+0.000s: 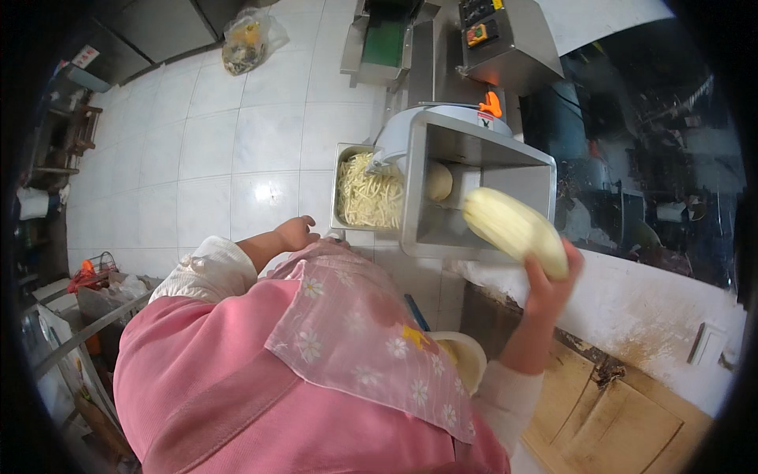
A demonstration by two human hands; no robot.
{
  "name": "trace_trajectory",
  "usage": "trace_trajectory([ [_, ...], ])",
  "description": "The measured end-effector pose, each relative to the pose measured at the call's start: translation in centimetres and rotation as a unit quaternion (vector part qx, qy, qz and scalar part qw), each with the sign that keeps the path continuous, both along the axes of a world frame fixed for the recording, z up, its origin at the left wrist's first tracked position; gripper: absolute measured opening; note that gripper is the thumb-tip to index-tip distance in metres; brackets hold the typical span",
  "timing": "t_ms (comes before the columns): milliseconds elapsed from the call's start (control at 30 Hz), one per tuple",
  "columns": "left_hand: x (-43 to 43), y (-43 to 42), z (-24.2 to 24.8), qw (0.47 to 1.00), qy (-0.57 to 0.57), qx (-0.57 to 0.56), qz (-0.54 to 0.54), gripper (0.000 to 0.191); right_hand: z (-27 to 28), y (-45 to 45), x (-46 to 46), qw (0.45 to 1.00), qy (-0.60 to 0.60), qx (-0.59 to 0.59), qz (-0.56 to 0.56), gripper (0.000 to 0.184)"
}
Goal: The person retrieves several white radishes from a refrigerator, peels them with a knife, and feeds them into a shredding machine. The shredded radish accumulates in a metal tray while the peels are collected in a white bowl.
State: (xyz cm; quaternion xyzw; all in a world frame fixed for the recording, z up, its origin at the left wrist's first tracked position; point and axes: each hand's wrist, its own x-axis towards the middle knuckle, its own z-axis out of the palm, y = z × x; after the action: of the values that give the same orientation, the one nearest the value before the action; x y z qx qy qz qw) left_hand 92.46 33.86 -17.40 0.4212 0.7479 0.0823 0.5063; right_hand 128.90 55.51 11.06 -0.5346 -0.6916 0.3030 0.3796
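Note:
My right hand (551, 275) grips one end of a long, peeled, pale gourd (515, 231). The gourd's other end reaches over a steel hopper (527, 178) of a vegetable cutter. Inside the hopper lies a pale rounded vegetable piece (439, 182), partly hidden by the rim. At the hopper's left, a rectangular steel pan (334, 189) holds a heap of pale vegetable shreds (367, 192). Just below the pan's near corner is my left hand (298, 234), empty with fingers loosely apart, close to my flowered apron (355, 332).
Beyond the hopper stand a steel machine housing with switches (509, 47) and a green conveyor belt (385, 38). A pale bucket (468, 361) is beside me. A filled plastic bag (244, 47) lies on the tiled floor (207, 142). A window (645, 166) borders the right.

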Motion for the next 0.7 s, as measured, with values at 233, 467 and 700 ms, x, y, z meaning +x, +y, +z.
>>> trace_trajectory([
  [233,-3.3,-3.7,-1.4,0.992,-0.017,-0.019,0.121,0.056,-5.8,4.4,-9.7,0.966,-0.213,-0.062,0.131,0.059],
  [467,-2.7,-7.9,-2.7,0.981,-0.008,-0.043,0.189,0.056,-7.5,5.8,-9.4,0.895,-0.400,-0.101,0.169,0.062],
  [700,-0.5,-8.9,-1.8,0.969,-0.006,-0.072,0.236,0.059,-8.0,8.5,-7.3,0.834,-0.501,-0.155,0.173,0.062],
])
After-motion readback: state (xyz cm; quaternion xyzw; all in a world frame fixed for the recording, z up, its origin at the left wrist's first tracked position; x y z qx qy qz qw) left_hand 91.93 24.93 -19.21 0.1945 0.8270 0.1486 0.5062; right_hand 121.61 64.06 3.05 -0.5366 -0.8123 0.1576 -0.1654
